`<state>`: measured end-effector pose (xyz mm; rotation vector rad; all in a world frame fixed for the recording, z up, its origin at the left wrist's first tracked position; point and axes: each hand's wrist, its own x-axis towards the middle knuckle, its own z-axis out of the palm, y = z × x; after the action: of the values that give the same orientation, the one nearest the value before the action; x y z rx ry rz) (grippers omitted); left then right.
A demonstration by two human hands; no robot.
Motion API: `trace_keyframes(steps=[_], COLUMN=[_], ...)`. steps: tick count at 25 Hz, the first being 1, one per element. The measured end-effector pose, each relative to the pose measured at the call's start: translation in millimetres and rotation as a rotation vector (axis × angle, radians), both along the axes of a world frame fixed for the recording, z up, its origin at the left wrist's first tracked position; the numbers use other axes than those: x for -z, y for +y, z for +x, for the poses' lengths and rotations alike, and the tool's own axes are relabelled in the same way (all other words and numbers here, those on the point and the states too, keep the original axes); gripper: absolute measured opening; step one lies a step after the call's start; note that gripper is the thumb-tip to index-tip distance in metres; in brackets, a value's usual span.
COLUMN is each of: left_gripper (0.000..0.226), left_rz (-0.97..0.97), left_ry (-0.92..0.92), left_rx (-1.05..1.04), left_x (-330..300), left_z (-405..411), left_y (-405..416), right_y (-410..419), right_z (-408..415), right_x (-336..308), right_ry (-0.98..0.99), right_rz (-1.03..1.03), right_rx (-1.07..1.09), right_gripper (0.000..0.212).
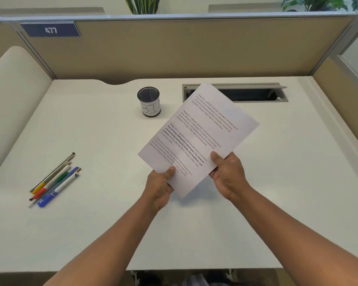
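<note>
The white flat-topped table [95, 124] carries a black wire-mesh pen cup [148, 101] with a white paper label, standing upright near the middle of the far edge. A grey-framed rectangular cable hatch [254, 94] sits open towards the far right corner. A loose bundle of coloured pens and pencils [54, 181] lies near the left edge.

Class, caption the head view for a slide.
Left hand and right hand hold a white printed paper sheet above a white desk near a black mesh cup.
</note>
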<state>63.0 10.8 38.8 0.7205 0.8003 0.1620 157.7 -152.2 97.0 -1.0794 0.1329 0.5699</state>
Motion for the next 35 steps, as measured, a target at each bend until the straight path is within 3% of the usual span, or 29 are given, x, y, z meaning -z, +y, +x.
trace_keyframes(steps=[3,7,10,12,14,17,22,30,35], left_gripper=[0.049,0.118,0.127,0.110,0.070,0.030,0.030,0.038,0.031], left_rz=[0.143,0.598,0.811,0.775,0.721,0.801,0.895,0.863,0.829], left_ry=[0.066,0.182,0.045,-0.145,-0.270,-0.232,-0.196,-0.210,-0.219], left_rx=[0.046,0.092,0.281,0.416,0.409,0.321,0.232,0.209,0.213], left_x=[-8,-28,-55,-64,-67,-60,-52,-51,-47], left_z=[2,3,12,20,24,22,18,21,22], left_y=[3,31,53,60,57,43,28,28,29], right_y=[-2,-21,-35,-36,-34,-31,-30,-26,-24], right_z=[6,26,35,35,33,27,19,18,23], right_x=[-8,-19,-24,-24,-23,-17,-5,4,7], right_ry=[-0.126,-0.353,-0.491,-0.519,-0.529,-0.528,-0.526,-0.528,-0.532], right_rz=[-0.106,-0.288,-0.308,-0.311,-0.311,-0.318,-0.310,-0.367,-0.375], right_rx=[-0.010,-0.131,-0.326,-0.388,-0.417,-0.373,-0.275,-0.265,-0.256], right_gripper=[0.029,0.024,0.028,0.030,0.032,0.032,0.035,0.037,0.035])
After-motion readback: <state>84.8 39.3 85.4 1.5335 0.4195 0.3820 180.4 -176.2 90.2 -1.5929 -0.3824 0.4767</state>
